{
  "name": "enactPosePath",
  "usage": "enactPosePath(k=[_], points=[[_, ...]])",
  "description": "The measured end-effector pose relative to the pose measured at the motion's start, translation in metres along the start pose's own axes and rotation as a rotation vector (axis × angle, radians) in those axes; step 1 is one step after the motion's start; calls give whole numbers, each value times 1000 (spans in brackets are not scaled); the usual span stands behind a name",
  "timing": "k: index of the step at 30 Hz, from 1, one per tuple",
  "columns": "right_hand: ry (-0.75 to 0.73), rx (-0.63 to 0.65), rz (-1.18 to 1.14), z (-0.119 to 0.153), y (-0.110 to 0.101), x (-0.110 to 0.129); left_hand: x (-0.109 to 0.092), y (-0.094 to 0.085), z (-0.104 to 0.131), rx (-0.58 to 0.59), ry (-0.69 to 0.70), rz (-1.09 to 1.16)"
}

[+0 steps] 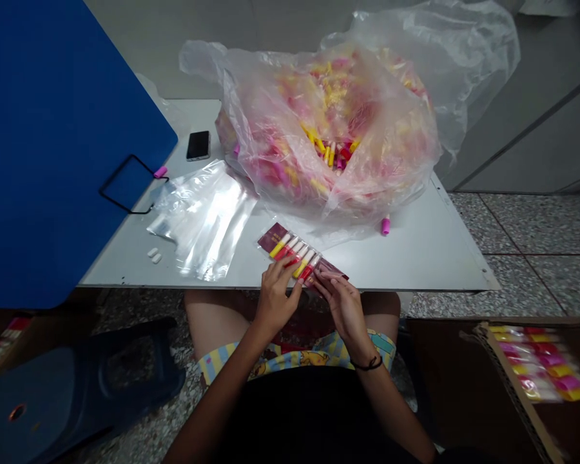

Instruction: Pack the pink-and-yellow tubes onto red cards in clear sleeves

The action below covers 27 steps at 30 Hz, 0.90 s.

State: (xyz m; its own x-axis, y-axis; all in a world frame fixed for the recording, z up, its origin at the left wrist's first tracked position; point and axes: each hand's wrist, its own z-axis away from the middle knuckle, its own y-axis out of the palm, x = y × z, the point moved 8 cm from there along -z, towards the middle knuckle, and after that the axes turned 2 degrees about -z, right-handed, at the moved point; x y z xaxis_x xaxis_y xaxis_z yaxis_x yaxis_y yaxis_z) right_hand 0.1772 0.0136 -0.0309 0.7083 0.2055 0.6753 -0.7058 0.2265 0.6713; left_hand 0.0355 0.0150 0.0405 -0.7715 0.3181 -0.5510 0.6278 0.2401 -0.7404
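Observation:
A clear packet [294, 253] lies at the white table's front edge, with a dark red card and a row of several yellow, red and white tubes inside. My left hand [278, 293] rests its fingertips on the lower side of the tubes, thumb and fingers bent round them. At the packet's right end, my right hand [341, 299] holds the clear plastic near the card between thumb and fingers. Left of the packet lies a fanned stack of empty clear bags [215, 219]. Behind it, a large open plastic bag [290, 154] is full of pink, yellow and red tubes.
Beyond the clear bags lies a black phone [198, 145]. Two white pieces [154, 255] and a pink tube [385, 226] are on the table [415, 264]. A blue board [67, 161] stands left. Filled packets [541, 361] sit in a cardboard box at lower right; a dark stool [101, 386] is lower left.

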Motion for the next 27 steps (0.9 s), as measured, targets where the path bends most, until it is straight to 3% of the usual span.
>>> enactPosePath(k=[3,8,13,16,20,24,27], points=[[-10,24,81,-5,-9,11,-3,-2,-14,90,132,-67],[-98,74,355,-7,-17,44,-17,15,-22,332,328,-227],[-136,247,631,10,14,63,-41,25,-21,311,361,-221],[-157,401,837,20,40,56,-52,27,-18,266,318,-134],[-181,497,988,23,53,45,-52,29,-14,263,223,-50],[-303,533,1062,26,57,60,-36,27,-10,332,64,221],[-422,566,1056,39,65,78,-16,31,-2,436,-183,471]])
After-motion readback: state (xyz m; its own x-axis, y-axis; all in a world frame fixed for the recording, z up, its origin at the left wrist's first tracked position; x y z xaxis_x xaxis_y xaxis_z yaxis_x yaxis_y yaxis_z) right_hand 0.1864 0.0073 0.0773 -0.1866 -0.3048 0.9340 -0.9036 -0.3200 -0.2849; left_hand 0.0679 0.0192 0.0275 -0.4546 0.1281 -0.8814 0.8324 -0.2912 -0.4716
